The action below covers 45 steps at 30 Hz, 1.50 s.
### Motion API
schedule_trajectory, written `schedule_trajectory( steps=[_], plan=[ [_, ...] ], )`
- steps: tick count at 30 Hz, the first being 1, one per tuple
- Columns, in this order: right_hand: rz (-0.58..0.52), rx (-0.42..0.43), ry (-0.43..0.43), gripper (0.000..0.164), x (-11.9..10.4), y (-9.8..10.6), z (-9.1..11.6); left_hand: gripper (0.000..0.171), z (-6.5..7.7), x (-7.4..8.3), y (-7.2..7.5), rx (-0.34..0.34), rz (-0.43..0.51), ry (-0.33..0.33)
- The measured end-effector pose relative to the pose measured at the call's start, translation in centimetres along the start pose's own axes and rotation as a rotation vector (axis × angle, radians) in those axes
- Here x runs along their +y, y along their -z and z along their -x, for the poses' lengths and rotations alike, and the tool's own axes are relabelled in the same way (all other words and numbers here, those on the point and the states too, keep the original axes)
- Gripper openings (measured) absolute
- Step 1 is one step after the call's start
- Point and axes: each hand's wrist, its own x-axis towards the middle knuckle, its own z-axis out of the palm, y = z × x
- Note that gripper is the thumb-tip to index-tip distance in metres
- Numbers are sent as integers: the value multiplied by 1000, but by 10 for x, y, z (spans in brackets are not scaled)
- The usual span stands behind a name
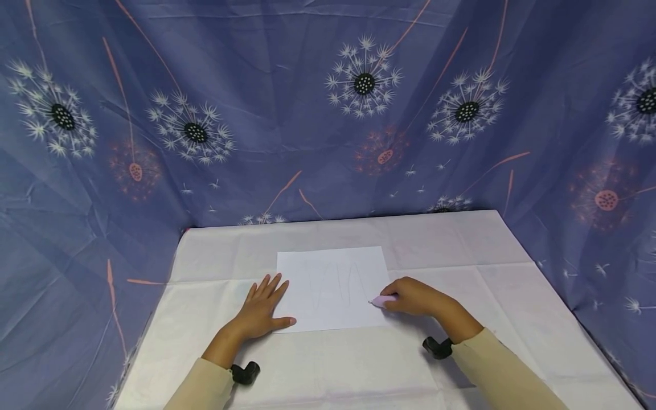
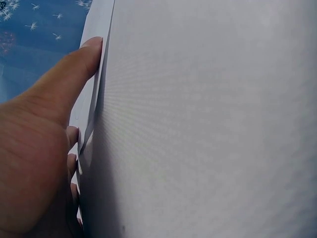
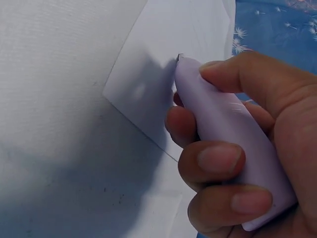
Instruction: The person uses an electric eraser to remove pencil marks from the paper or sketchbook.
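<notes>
A white sheet of paper (image 1: 328, 320) lies on the cloth-covered table, with thin, wavy up-and-down lines across it. My left hand (image 1: 260, 312) rests at the sheet's left edge with fingers spread, the thumb (image 2: 89, 55) lying along the near edge. In my right hand (image 1: 417, 297) is a lilac, tapered tool (image 3: 223, 119) with a small metal tip. The fingers curl round its thick body and the thumb presses near the front end. That tip points at the right part of the sheet, close to the end of the last line.
White cloth (image 1: 359, 364) with fold creases covers the table. Blue curtains with a dandelion print (image 1: 287, 131) hang behind it and at both sides. A black wrist device (image 1: 246, 373) shows by the left sleeve, and another (image 1: 438, 347) by the right.
</notes>
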Motion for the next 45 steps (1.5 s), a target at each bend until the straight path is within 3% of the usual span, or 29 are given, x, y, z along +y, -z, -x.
schedule_trajectory(
  steps=[11,16,23,34,45],
  plan=[
    [20,19,-34,21,-3,-3,-7,95,-1,0,1,-14,-14,7],
    [31,-5,-19,18,-2,-4,-4,95,0,-1,1,-20,-19,-2],
    [72,27,2,21,-3,-2,-7,96,1,-1,0,3,0,-22],
    [45,18,-33,22,-6,-2,-8,95,-3,2,4,-74,-47,39],
    [56,61,-43,21,-6,-3,-14,95,-1,1,2,-24,-19,8]
  ],
)
